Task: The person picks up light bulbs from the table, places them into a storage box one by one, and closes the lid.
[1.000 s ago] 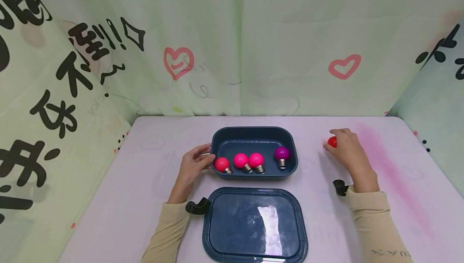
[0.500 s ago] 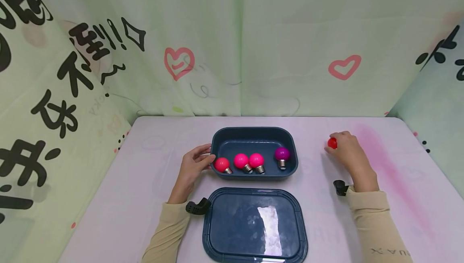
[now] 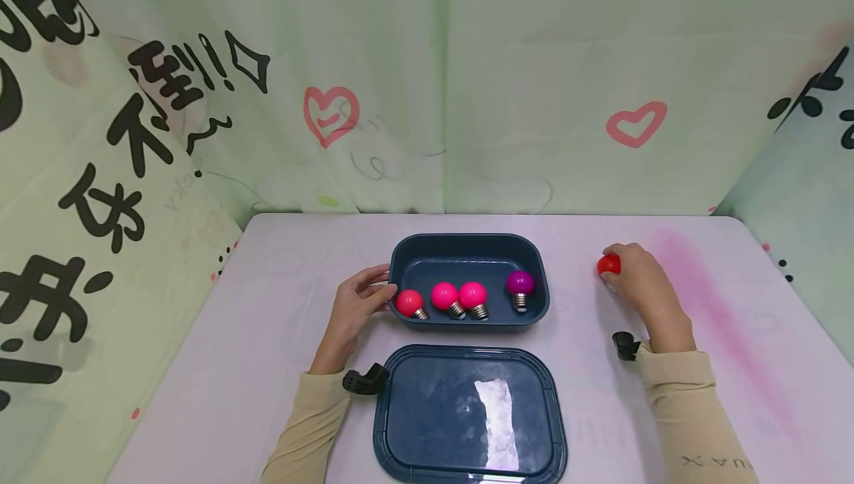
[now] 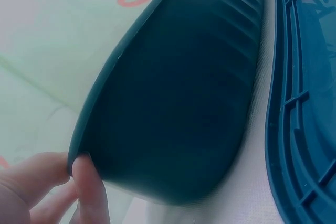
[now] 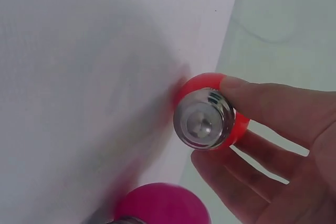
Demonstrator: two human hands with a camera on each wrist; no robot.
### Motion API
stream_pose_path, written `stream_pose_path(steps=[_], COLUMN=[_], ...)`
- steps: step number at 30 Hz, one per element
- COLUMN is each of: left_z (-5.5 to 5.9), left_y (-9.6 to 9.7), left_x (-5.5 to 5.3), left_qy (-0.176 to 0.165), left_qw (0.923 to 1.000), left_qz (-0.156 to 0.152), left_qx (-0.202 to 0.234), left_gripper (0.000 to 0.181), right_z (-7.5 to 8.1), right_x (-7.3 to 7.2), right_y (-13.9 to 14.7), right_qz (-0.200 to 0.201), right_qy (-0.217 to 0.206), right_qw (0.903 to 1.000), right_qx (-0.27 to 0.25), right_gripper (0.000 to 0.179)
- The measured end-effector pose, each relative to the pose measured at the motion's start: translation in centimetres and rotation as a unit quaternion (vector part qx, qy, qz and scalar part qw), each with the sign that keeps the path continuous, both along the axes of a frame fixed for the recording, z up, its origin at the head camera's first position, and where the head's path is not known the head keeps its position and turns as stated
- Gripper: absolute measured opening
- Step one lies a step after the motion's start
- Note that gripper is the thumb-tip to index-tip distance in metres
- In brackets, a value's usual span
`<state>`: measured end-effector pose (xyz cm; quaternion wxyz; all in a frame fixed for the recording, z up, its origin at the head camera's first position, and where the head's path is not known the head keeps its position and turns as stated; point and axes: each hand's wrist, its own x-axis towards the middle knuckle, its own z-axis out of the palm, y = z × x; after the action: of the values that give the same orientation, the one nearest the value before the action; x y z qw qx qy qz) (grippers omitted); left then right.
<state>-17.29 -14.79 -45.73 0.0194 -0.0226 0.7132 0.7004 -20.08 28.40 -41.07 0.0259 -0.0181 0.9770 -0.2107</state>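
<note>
My right hand [image 3: 643, 280] pinches a red light bulb [image 3: 608, 264] at the right side of the table. In the right wrist view its silver screw base faces the camera, thumb and fingers on the red globe. Below it there shows a magenta bulb [image 5: 165, 203], hidden in the head view. With thumb and fingers my left hand [image 3: 356, 305] grips the left end rim of a dark blue box [image 3: 467, 253]. Inside the box lie a red bulb [image 3: 408, 302], two pink bulbs [image 3: 444, 295] and a purple bulb [image 3: 519, 282], silver bases toward the front.
In front of the box a dark blue lid [image 3: 434, 410] lies flat on the white table [image 3: 227, 365]. Pale green curtains [image 3: 480, 165] with hearts and black writing enclose the back and sides.
The red bulb in my right hand has shifted slightly down and left, and more of it shows past the fingers. My left hand and the box stay still.
</note>
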Motion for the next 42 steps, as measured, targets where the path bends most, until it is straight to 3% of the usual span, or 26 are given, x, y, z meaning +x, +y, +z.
stream_pose_path(steps=[10,21,32,42], left_z=[0.3,0.3,0.3,0.3], left_y=[0.0,0.0,0.0,0.0], left_x=[0.1,0.1,0.1,0.2], left_qy=[0.000,-0.002,0.001,-0.001], left_qw=[1.0000,1.0000,0.9999,0.9999], left_qz=[-0.001,-0.002,-0.009,-0.009], left_qx=[0.000,0.000,0.013,0.009], left_gripper=[0.045,0.045,0.045,0.045], right_z=[-0.2,0.1,1.1,2.2], right_x=[0.1,0.2,0.5,1.2], right_y=[-0.1,-0.9,-2.7,-4.3], right_qz=[0.003,0.002,0.005,0.030], right_qy=[0.029,0.026,0.024,0.066], right_qw=[0.9996,0.9995,0.9992,0.9962], right_qx=[-0.004,-0.015,-0.032,-0.047], right_gripper=[0.036,0.040,0.049,0.048])
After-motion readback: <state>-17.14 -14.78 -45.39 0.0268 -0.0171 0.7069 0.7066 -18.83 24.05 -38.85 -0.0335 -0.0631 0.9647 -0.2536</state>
